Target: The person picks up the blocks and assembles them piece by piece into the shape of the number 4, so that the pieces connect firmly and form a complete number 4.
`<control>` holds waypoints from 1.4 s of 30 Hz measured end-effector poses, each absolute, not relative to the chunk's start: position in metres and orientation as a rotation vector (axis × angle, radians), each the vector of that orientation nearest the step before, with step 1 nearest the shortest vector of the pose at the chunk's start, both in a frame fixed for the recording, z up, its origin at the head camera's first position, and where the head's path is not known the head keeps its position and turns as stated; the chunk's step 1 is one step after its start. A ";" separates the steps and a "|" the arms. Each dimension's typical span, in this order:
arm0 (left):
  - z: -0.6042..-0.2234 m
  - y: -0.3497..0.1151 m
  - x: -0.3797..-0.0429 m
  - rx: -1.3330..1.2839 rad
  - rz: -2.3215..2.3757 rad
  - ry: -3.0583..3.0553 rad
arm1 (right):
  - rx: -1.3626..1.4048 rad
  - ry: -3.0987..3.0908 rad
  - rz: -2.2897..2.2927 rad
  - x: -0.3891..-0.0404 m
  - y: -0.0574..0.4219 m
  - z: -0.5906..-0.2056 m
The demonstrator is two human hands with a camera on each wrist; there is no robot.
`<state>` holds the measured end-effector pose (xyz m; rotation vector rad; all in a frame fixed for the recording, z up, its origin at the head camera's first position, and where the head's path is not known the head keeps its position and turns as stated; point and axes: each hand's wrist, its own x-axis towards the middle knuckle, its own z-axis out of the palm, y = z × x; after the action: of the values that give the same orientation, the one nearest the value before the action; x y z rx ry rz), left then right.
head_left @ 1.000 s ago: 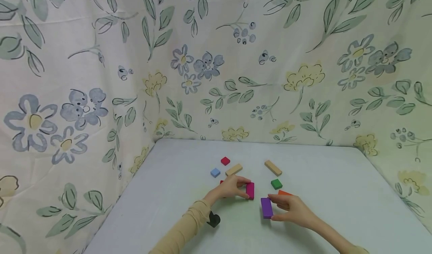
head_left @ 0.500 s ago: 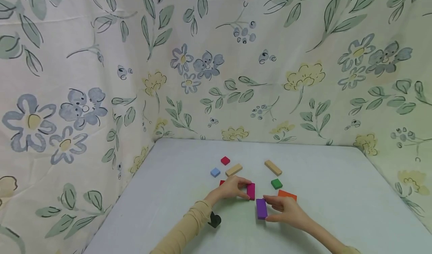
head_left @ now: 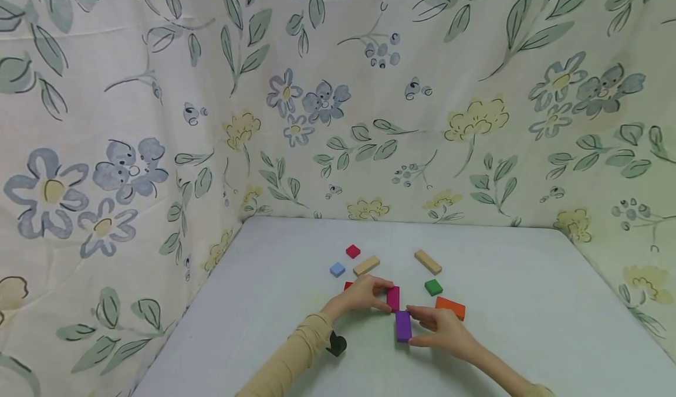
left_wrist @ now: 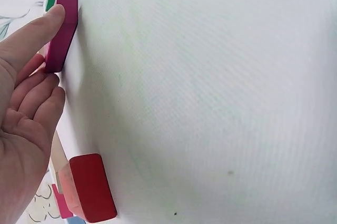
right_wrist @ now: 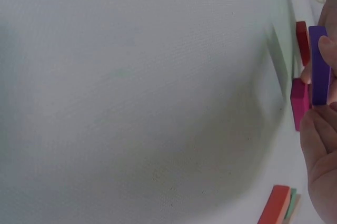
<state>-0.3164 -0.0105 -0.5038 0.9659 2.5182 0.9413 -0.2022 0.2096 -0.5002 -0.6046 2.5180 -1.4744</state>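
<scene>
My left hand [head_left: 363, 293] pinches a magenta block [head_left: 393, 298] at its two ends, thumb on the near one. In the left wrist view the thumb presses the magenta block [left_wrist: 64, 34] from one side, with fingertips at its other end. My right hand [head_left: 448, 331] pinches a purple block [head_left: 404, 326] lengthwise, just in front and slightly right of the magenta one. The purple block [right_wrist: 319, 68] overlaps the magenta block [right_wrist: 300, 103] in the right wrist view; whether they touch I cannot tell. Beside the left hand sits a red block [left_wrist: 96, 187], mostly hidden in the head view.
An orange block [head_left: 450, 308] and a green block [head_left: 433, 287] lie by the right hand. Farther back are two light wooden blocks [head_left: 367, 265], a blue block [head_left: 337, 269] and a dark red block [head_left: 352, 251]. A black piece [head_left: 337, 344] sits near the left forearm.
My right hand has carried the purple block leftward, close to the magenta block, and more of the orange block now shows. The left hand and magenta block have barely shifted.
</scene>
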 end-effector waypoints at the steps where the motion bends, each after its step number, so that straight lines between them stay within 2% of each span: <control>1: -0.504 -0.011 -0.316 0.971 0.931 2.524 | -0.604 2.519 -1.475 -0.203 0.209 -0.501; 20: -0.506 -0.020 -0.312 0.924 1.192 2.430 | -0.604 2.543 -1.461 -0.204 0.198 -0.506; 30: -0.508 -0.017 -0.297 0.958 1.408 2.329 | -0.582 2.588 -1.442 -0.205 0.193 -0.510; 42: -0.507 -0.016 -0.282 0.935 1.296 2.352 | -0.579 2.655 -1.419 -0.207 0.190 -0.512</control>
<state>-0.2822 -0.0158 -0.5073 0.9351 2.3525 1.2965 -0.2075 0.1904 -0.5117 -0.5789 2.6547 -1.4188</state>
